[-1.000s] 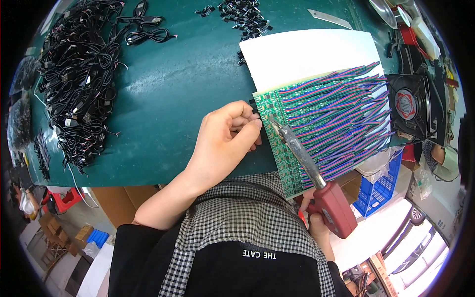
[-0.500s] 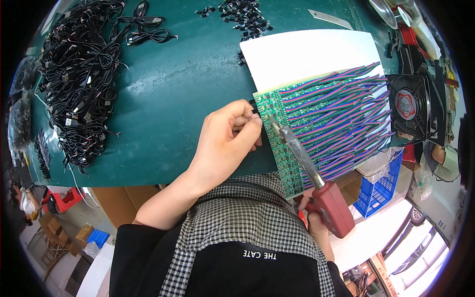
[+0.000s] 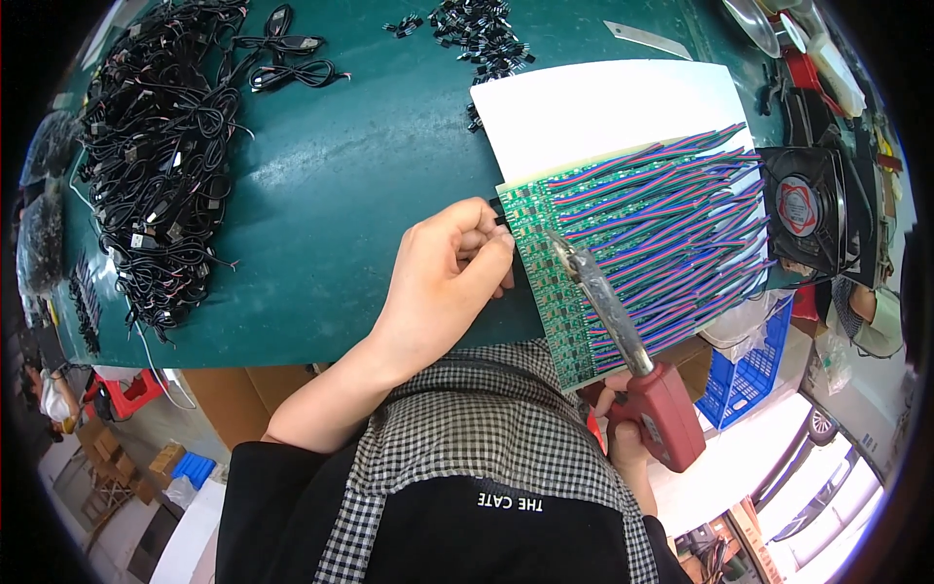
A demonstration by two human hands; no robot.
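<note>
cardboard boxes (image 3: 105,446): stacked on the floor, far left; contents cannot be told.
red crate (image 3: 146,392): below the table edge, whitish plastic at its top; inside not readable.
cable pile (image 3: 161,185): black coiled cables heaped loose on the green tabletop (image 3: 331,185), no container around them.
blue bin (image 3: 197,469): small, on the floor, a clear bag beside it; contents too small to tell.
left hand (image 3: 438,277): thumb and fingers pinched together at the panel's left edge, small black connector just beside the fingertips; what lies between them is hidden.
connector heap (image 3: 484,39): small black pieces, loose at the table's far side.
circuit panel (image 3: 530,292): green, lying on a white sheet (image 3: 608,102), rows of coloured wires (image 3: 671,234) running rightward.
right hand (image 3: 628,443): clamped around the handle of a red soldering gun (image 3: 666,419), tip over the panel; contact cannot be told.
blue crate (image 3: 749,380): slotted, clear plastic bag (image 3: 741,326) at its upper end.
black fan (image 3: 806,209): upright, right of the wires.
</note>
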